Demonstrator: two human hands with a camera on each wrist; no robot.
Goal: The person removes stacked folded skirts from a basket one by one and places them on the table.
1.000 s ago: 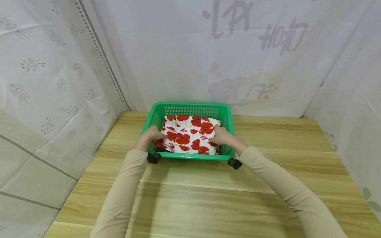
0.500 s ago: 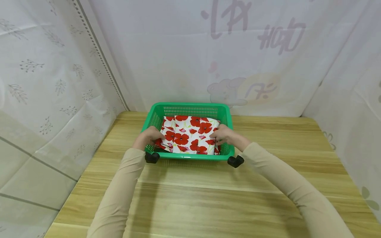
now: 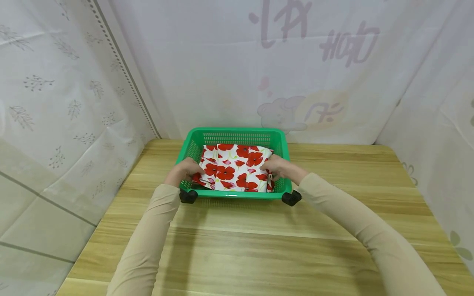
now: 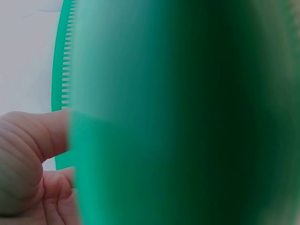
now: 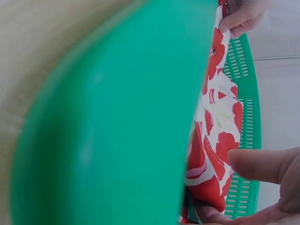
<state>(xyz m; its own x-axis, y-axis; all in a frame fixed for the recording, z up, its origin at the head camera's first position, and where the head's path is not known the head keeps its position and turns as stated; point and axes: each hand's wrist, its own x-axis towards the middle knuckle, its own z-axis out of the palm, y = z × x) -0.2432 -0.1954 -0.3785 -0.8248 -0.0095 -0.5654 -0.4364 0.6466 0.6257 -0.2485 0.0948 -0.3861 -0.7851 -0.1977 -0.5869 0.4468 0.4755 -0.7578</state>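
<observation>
A folded white cloth with red poppies (image 3: 231, 168) lies inside a green plastic basket (image 3: 238, 195). My left hand (image 3: 187, 168) holds the cloth's left edge, thumb on top and fingers down inside the basket. At the opposite edge my right hand (image 3: 277, 166) grips the cloth; the right wrist view shows the thumb (image 5: 258, 165) against the fabric (image 5: 220, 136) and fingers (image 5: 208, 213) tucked under its fold. The basket wall (image 4: 126, 117) blocks most of the left wrist view, so the left fingertips are hidden there.
The basket stands near the back of a wooden table (image 3: 237, 250). Behind it hangs a white printed curtain (image 3: 207, 82), with another patterned curtain (image 3: 63, 135) along the left side. Black wrist devices (image 3: 291, 198) sit close to the basket's front rim.
My right hand has shifted slightly at the cloth's right edge, its fingers now under the fold. The left hand, cloth and basket stay nearly in place.
</observation>
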